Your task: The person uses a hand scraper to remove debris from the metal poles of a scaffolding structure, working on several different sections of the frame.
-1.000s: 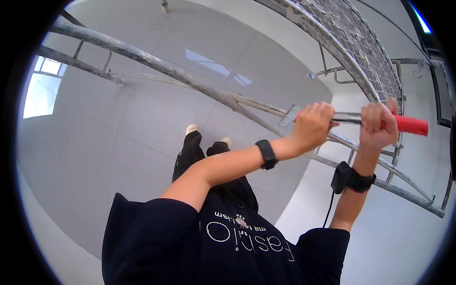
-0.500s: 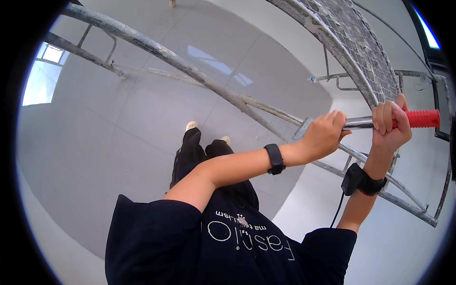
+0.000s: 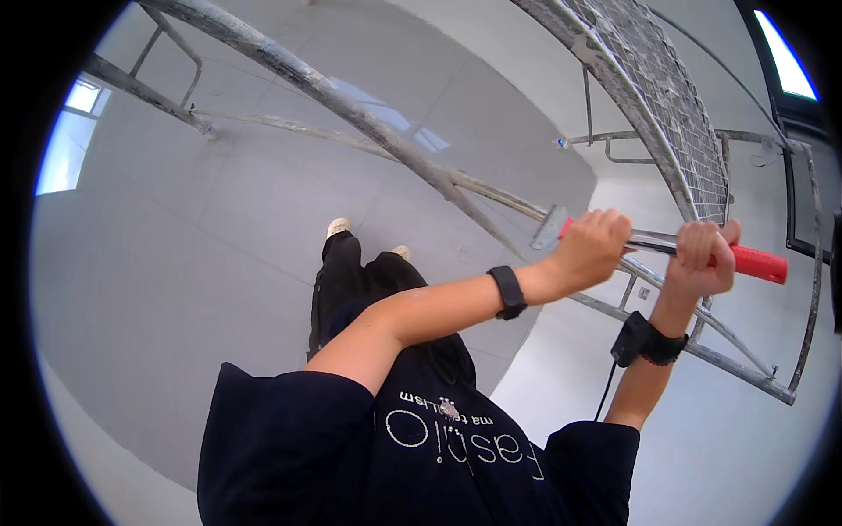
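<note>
scraper [image 3: 651,243] before scaffold rail [image 3: 368,114], floor [image 3: 193,263] beneath

Paint-crusted metal scaffold tube [image 3: 351,101], ribbed red rubber handle [image 3: 759,263]

scaffold pipes [image 3: 351,101] | wire mesh platform [image 3: 667,105] | grey tiled floor [image 3: 175,263]

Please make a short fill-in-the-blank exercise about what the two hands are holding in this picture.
1. Both hands grip one long tool whose handle end is coloured ____.
2. The left hand holds the tool nearer its flat metal ____.
3. The right hand wears a black strap on its ____.
4. Behind the tool stands a metal ____ with a wire-mesh deck.

Missing words: red; blade; wrist; scaffold
</note>
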The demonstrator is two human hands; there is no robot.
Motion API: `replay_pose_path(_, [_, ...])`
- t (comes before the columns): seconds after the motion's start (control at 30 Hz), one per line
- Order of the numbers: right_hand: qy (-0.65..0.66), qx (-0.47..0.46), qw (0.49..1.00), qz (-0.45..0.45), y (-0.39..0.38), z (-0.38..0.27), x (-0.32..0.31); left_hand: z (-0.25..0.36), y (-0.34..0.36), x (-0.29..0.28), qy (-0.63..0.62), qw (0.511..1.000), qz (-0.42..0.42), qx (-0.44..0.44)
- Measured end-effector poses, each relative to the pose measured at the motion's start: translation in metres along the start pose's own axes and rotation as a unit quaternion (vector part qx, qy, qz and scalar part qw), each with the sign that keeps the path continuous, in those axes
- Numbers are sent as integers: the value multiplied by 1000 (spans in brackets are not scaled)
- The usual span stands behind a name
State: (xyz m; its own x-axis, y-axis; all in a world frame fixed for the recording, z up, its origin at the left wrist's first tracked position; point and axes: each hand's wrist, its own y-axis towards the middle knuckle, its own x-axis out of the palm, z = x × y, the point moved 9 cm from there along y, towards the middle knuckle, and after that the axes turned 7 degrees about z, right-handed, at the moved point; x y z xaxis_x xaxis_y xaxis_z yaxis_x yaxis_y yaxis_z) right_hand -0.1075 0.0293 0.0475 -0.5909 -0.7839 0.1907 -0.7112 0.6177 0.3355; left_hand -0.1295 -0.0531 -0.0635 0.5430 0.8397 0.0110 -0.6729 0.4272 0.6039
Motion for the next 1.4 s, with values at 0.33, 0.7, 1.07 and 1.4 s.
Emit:
replay_pose_path(0.33, [11,10,1000,24,-9,28,13,-25,-9,-30,62,998,1,6])
replay_pose_path(0.7, [-41,-46,997,53,-34,-57,-32,40,-13,25,-23,997,-37,64])
replay_pose_path(1.07, [-9,-25,997,77,-33,-3,-21,-2,-21,0,104,992,0,74])
replay_pose_path(1.4, [-19,-74,996,-41,-39,-53,-16,38,-19,15,-86,994,4,64])
